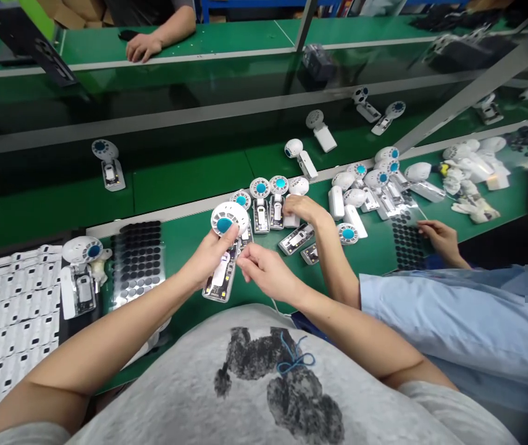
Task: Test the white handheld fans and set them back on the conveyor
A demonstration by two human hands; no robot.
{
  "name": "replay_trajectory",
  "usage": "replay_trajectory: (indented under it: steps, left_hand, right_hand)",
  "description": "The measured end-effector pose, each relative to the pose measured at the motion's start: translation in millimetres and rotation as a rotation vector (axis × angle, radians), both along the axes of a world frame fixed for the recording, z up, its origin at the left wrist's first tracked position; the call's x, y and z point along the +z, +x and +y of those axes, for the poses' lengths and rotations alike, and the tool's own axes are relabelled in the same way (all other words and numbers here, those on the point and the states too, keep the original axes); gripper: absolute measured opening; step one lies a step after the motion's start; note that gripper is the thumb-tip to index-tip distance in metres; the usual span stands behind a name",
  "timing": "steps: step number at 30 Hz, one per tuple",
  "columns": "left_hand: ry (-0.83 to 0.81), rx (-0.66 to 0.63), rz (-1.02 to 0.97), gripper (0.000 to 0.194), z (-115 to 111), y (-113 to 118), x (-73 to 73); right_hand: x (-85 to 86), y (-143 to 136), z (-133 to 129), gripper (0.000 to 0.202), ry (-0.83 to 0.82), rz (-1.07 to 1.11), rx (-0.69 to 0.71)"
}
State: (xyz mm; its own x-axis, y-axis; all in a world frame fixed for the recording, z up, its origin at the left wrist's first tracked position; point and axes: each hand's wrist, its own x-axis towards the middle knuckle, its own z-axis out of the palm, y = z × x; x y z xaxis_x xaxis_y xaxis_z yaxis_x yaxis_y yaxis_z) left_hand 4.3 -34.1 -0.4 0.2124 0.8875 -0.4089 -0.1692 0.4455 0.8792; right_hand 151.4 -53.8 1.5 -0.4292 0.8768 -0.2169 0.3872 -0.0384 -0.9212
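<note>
My left hand (212,256) grips a white handheld fan (229,216) by its neck, thumb beside the blue disc of the round vented head. The fan's body hangs toward me and shows a dark inside with a white insert. Close against the body's right side, my right hand (264,269) is closed in a pinch; whatever its fingertips may hold is too small to make out. Just beyond stand more fans (260,207) of the same kind, some with their insides exposed.
A co-worker's hand (303,209) reaches among the fans at right. Black round stickers on a sheet (138,266) and white strips (13,309) lie at left, near another fan (81,275). Behind runs a green conveyor (189,179) carrying several fans. Another person's hand (144,46) rests across it.
</note>
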Motion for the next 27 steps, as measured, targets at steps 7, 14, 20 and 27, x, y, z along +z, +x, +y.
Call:
replay_trajectory:
  steps: [7, 14, 20, 27]
  left_hand:
    - [0.082, -0.041, 0.141, 0.045, 2, -4, -4.7]
    - [0.126, 0.293, 0.523, 0.036, 54, -74, -35.1]
    - [-0.049, 0.366, 0.352, 0.031, 96, -78, -83.8]
    - [0.056, 0.312, 0.461, 0.03, 81, 34, -142.3]
  right_hand:
    - [-12.0, -9, 2, 0.015, -0.105, 0.073, -0.036]
    - [-25.4, 17, 10, 0.019, -0.301, 0.189, -0.258]
    - [-33.6, 45, 3, 0.026, -0.346, 0.157, -0.335]
    - [-55.1, 40, 0, 0.034, -0.352, 0.142, -0.381]
